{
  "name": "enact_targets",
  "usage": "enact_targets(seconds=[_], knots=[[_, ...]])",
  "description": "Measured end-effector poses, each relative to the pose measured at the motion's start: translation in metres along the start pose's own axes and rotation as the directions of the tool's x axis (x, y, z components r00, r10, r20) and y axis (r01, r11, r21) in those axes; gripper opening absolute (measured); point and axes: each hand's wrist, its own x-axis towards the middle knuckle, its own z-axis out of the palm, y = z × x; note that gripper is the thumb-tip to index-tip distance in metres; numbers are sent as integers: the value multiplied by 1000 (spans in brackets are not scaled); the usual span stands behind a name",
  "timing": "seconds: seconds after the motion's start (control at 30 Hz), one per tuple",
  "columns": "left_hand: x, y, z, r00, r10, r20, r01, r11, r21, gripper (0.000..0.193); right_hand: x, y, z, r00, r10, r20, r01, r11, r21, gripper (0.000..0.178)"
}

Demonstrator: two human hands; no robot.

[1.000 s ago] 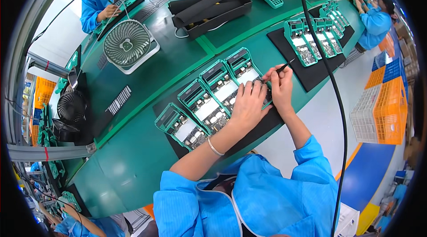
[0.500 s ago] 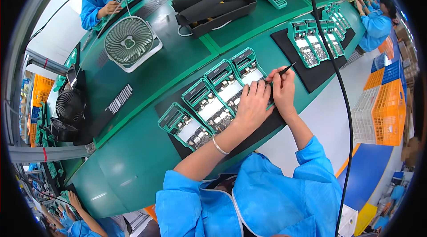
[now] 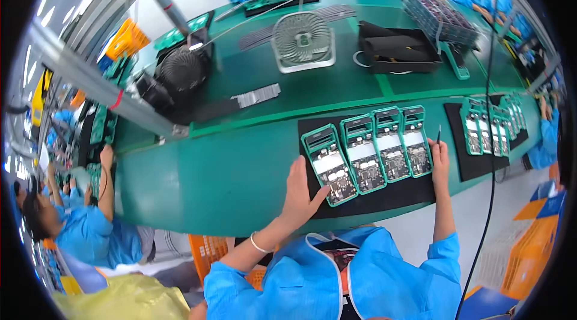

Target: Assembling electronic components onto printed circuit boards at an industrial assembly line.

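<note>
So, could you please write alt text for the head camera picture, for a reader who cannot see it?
A person in a blue coat rests the left hand on a black mat beside four green circuit board trays, while the right hand holds a thin dark tool. Behind them, a white fan stands on the green table.

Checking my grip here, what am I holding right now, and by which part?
Right hand pinches a thin dark tool by its lower end. Left hand holds nothing.

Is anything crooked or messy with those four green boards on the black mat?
Nothing looks broken or spilled. The four green boards sit side by side on the black mat. The leftmost board leans a little more than the others. The left hand rests beside it.
</note>
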Motion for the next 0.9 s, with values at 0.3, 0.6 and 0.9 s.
enact_targets(seconds=[0.3, 0.6, 0.9], knots=[[47, -11, -32, 997, -39, 74, 30, 992, 125, 74, -15, -25, 3, 984, -77, 162, 116, 961, -249, 28], [148, -173, -162, 998, -19, -52, 47, 781, 623, 49, -73, -143, 57, 768, 59, 638, -393, 829, 397, 22], [105, -106, -158, 964, 226, -140, -147, 893, 426, 59, -101, -136, 142, 550, -69, 832, -495, 776, 392, 40]])
